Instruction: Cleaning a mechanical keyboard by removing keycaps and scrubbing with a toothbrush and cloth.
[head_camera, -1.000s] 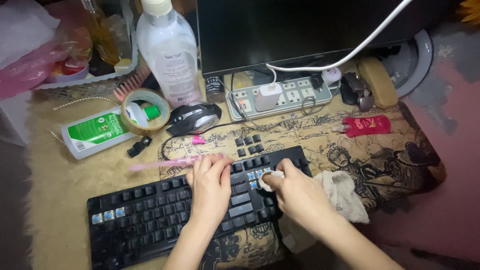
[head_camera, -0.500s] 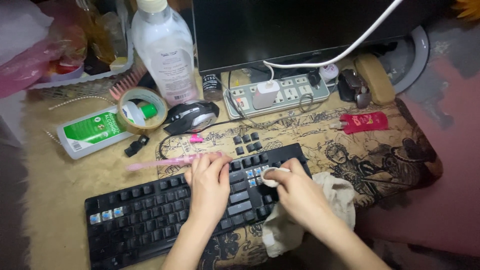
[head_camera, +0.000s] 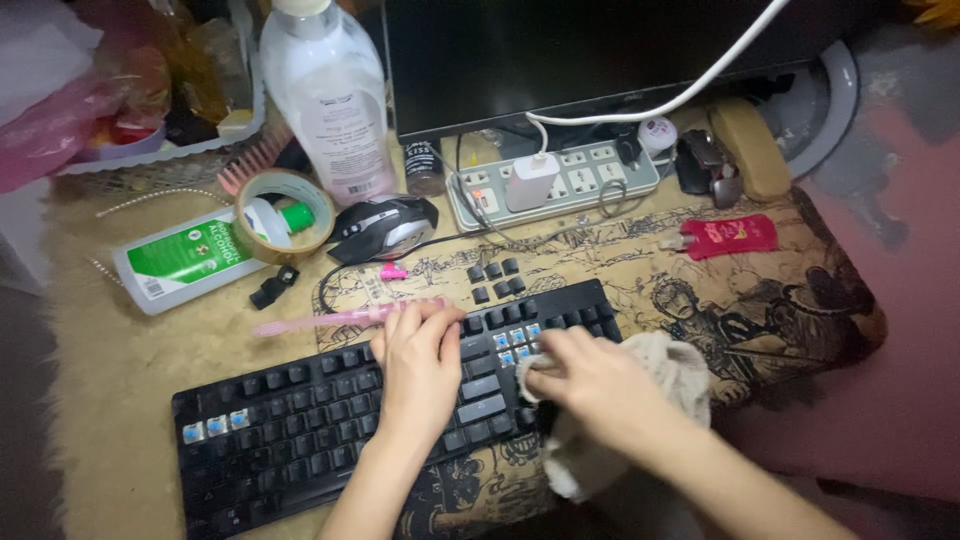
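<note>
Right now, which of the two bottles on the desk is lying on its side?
The small bottle with the green label and green cap, lying flat with its neck through the tape roll. The tall clear bottle behind it stands upright.

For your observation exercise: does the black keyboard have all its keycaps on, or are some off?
Some are off. The keyboard shows bare blue switches by the right hand, and loose keycaps lie on the mat.

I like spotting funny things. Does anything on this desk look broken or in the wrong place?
Yes. The black keyboard has keys missing: blue switches show at its left end and beside the right hand. Six loose black keycaps sit on the printed desk mat above it. A green-labelled clear bottle lies on its side.
</note>
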